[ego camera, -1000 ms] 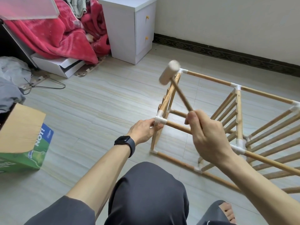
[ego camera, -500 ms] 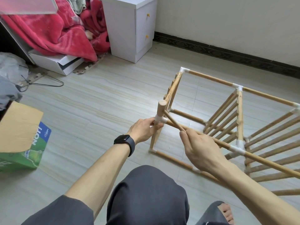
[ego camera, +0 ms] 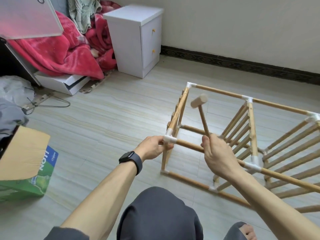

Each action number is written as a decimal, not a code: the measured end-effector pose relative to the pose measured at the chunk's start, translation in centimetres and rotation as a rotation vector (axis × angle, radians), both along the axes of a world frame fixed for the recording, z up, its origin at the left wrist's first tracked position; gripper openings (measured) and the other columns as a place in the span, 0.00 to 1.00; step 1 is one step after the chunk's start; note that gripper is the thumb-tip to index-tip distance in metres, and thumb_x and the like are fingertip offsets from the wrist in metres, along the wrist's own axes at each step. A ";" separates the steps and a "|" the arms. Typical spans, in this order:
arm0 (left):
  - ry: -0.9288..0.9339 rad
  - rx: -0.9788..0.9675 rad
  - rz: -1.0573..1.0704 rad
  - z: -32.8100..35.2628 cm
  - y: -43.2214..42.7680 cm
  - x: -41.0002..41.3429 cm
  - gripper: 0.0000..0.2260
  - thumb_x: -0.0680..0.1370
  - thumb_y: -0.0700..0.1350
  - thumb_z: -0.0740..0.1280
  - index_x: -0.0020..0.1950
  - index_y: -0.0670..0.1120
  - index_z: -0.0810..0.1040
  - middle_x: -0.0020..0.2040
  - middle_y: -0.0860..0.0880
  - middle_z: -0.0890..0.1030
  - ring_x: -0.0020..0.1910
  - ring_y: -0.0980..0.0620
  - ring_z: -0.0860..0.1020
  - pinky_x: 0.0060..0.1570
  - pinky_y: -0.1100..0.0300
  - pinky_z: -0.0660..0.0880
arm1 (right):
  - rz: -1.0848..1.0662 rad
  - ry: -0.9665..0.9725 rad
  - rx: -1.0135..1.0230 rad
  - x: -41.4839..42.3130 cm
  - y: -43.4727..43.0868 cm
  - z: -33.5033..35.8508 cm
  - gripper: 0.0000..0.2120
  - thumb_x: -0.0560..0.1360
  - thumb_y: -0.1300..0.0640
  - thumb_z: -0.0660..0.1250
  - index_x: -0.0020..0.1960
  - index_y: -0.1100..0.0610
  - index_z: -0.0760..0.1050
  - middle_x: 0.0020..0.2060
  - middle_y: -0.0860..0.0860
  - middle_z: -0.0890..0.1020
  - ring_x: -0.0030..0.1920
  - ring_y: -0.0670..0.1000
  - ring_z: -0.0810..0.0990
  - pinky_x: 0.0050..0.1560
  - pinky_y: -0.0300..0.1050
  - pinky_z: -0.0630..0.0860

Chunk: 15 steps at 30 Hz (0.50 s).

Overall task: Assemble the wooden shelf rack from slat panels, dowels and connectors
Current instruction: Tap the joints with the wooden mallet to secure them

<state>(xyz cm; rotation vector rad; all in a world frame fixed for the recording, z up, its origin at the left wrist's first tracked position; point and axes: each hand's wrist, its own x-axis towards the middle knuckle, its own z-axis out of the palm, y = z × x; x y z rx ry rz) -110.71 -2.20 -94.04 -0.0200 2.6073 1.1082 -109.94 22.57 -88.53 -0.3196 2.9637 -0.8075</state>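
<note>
The wooden shelf rack [ego camera: 249, 129] lies on its side on the floor, its dowels joined by white plastic connectors and slat panels standing inside. My left hand [ego camera: 152, 149] grips the near top corner connector [ego camera: 168, 138] and the post under it. My right hand [ego camera: 220, 155] holds the handle of a small wooden mallet [ego camera: 199, 101]. The mallet head is raised above and to the right of that corner connector, clear of the frame.
A white bedside cabinet [ego camera: 138, 40] stands at the back, with a red blanket [ego camera: 57, 54] heaped to its left. A green and cardboard box [ego camera: 24, 168] sits at the left. A wire hanger [ego camera: 52, 104] lies on the floor. My knee [ego camera: 155, 213] is at the bottom.
The mallet came down onto the near corner connector half a second ago and has now swung back up. My left hand has kept its grip on the corner.
</note>
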 end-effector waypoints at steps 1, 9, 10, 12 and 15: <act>-0.066 0.016 -0.042 0.7 -0.5 -0.1 0.06 0.76 0.60 0.72 0.48 0.60 0.80 0.40 0.61 0.80 0.45 0.57 0.78 0.43 0.63 0.71 | -0.036 -0.128 0.014 -0.2 0.2 -0.3 0.20 0.84 0.42 0.46 0.48 0.53 0.69 0.44 0.55 0.82 0.47 0.60 0.80 0.52 0.58 0.75; -0.057 -0.180 0.155 7.2 -3.9 -4.3 0.13 0.80 0.43 0.63 0.62 0.50 0.79 0.60 0.49 0.82 0.61 0.48 0.79 0.61 0.57 0.75 | -0.073 -0.483 -0.157 0.5 0.9 -0.4 0.20 0.85 0.43 0.46 0.49 0.55 0.69 0.33 0.49 0.86 0.30 0.49 0.85 0.33 0.46 0.78; 0.005 -0.163 0.223 7.4 -3.2 -5.0 0.14 0.81 0.47 0.63 0.66 0.49 0.77 0.63 0.48 0.81 0.63 0.48 0.77 0.64 0.55 0.73 | -0.089 -0.450 -0.173 0.4 1.0 -0.3 0.21 0.85 0.42 0.46 0.48 0.54 0.70 0.33 0.48 0.86 0.32 0.49 0.84 0.34 0.46 0.78; -0.001 -0.107 0.272 7.4 -1.1 -6.2 0.22 0.81 0.55 0.62 0.73 0.47 0.70 0.69 0.45 0.76 0.68 0.45 0.74 0.67 0.53 0.71 | -0.106 -0.284 -0.128 -0.3 0.7 -0.1 0.24 0.84 0.40 0.46 0.44 0.52 0.72 0.32 0.49 0.83 0.36 0.50 0.81 0.39 0.50 0.75; -0.044 -0.099 0.269 6.2 2.8 -7.4 0.31 0.80 0.54 0.62 0.79 0.46 0.57 0.71 0.39 0.72 0.67 0.39 0.73 0.66 0.49 0.71 | -0.128 -0.145 -0.142 -2.7 -0.1 0.5 0.26 0.84 0.40 0.49 0.40 0.53 0.75 0.33 0.49 0.80 0.36 0.50 0.78 0.36 0.49 0.69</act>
